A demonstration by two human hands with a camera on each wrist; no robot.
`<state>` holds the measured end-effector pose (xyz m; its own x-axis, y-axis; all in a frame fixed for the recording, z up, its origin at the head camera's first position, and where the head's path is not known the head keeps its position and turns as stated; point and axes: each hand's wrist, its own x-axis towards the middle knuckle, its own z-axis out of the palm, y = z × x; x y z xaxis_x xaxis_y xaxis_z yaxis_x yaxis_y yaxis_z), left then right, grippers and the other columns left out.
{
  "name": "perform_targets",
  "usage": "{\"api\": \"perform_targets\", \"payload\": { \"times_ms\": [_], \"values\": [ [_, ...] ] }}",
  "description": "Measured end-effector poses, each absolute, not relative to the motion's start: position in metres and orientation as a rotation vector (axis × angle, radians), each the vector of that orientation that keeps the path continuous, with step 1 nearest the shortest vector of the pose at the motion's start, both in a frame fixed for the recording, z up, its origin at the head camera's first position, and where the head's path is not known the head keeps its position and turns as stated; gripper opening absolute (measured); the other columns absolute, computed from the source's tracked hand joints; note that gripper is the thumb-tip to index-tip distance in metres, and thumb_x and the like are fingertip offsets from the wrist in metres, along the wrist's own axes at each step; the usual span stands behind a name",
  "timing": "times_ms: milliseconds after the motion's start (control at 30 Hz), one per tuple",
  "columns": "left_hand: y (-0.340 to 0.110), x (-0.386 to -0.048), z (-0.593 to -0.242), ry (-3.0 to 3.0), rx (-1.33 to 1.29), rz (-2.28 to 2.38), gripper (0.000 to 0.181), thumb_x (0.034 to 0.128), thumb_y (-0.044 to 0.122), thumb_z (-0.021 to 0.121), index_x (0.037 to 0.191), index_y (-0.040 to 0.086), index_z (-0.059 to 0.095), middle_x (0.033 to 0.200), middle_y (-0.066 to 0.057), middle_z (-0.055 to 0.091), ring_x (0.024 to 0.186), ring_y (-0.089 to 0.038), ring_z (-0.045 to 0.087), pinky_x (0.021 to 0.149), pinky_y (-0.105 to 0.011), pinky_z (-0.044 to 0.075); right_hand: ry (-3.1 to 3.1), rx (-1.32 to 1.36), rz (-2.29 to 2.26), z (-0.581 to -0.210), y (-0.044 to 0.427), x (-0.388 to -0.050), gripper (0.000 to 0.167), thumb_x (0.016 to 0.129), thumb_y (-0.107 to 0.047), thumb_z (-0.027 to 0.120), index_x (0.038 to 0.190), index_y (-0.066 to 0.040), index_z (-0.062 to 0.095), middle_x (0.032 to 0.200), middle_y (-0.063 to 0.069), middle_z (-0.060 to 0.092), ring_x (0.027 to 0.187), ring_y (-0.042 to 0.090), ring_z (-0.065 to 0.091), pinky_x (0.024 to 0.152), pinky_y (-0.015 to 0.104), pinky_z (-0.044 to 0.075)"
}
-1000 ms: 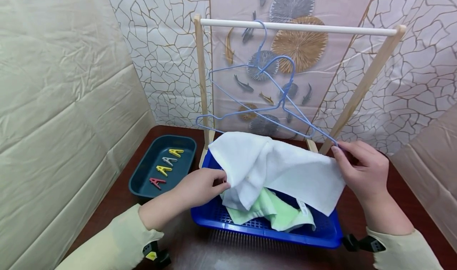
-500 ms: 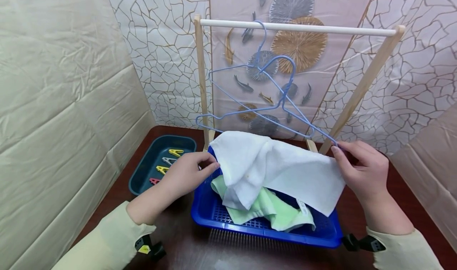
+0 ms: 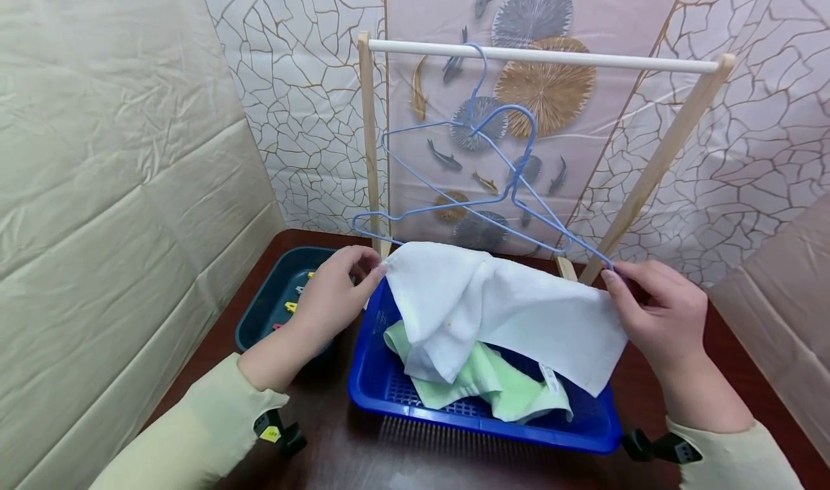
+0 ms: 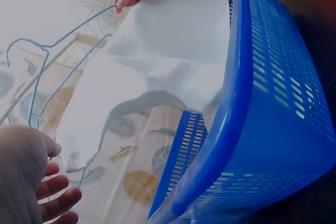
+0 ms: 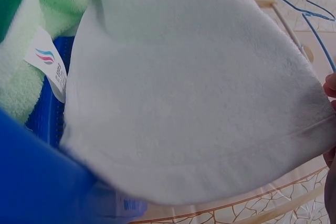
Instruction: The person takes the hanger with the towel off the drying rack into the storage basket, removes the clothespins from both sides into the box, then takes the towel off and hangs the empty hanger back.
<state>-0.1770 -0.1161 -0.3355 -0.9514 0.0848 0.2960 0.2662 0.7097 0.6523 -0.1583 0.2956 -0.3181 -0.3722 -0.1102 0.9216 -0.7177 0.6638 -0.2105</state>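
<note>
A white towel [image 3: 538, 303] is draped over the lower bar of a blue clothes hanger [image 3: 454, 203], its lower folds hanging into a blue plastic basket [image 3: 480, 425]. My right hand [image 3: 661, 310] pinches the hanger's right end at the towel's upper right corner. At the towel's upper left corner is my left hand [image 3: 337, 288], its thumb close to the cloth. The left wrist view shows that hand's fingers [image 4: 60, 205] loosely bent and spread apart from the thumb. A light green towel [image 3: 496, 385] with a white tag lies in the basket under the white one.
A second blue hanger [image 3: 421, 126] hangs from the white rod [image 3: 622, 59] of a wooden rack behind the basket. To the left, a dark green tray [image 3: 249, 324] holds several clothespins, partly hidden by my left hand. Fabric-covered walls enclose the table.
My left hand has left the towel's lower left edge and moved up and left to its upper left corner. The right hand keeps its pinch on the hanger.
</note>
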Motion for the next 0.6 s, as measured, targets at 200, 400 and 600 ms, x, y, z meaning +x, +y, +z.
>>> {"api": "perform_targets", "payload": {
  "times_ms": [200, 400, 600],
  "values": [
    [-0.1149, -0.1838, -0.3393, -2.669, -0.278, -1.099, 0.037, 0.0966, 0.039, 0.064, 0.129, 0.020, 0.064, 0.111, 0.001, 0.064, 0.098, -0.018, 0.061, 0.083, -0.039, 0.056, -1.857, 0.662, 0.759, -0.3179, 0.2928, -0.1576, 0.023, 0.087, -0.015, 0.072, 0.087, 0.008, 0.075, 0.074, 0.020, 0.066, 0.070, -0.005, 0.048, 0.066, 0.004, 0.039],
    [-0.1112, -0.1841, -0.3412, -2.642, -0.315, -1.125, 0.037, 0.0975, 0.034, 0.064, 0.131, 0.021, 0.065, 0.116, 0.000, 0.066, 0.098, -0.016, 0.062, 0.084, -0.038, 0.056, -1.856, 0.672, 0.753, -0.3206, 0.2905, -0.1567, 0.026, 0.089, -0.018, 0.070, 0.086, 0.008, 0.075, 0.071, 0.019, 0.064, 0.067, -0.003, 0.046, 0.064, 0.005, 0.037],
    [-0.1099, -0.1831, -0.3420, -2.596, -0.319, -1.136, 0.032, 0.0979, 0.031, 0.064, 0.128, 0.021, 0.068, 0.113, 0.001, 0.067, 0.098, -0.016, 0.062, 0.085, -0.039, 0.056, -1.850, 0.684, 0.741, -0.3195, 0.2913, -0.1576, 0.026, 0.089, -0.018, 0.071, 0.086, 0.007, 0.075, 0.070, 0.018, 0.065, 0.064, 0.000, 0.046, 0.063, 0.006, 0.037]
  ]
}}
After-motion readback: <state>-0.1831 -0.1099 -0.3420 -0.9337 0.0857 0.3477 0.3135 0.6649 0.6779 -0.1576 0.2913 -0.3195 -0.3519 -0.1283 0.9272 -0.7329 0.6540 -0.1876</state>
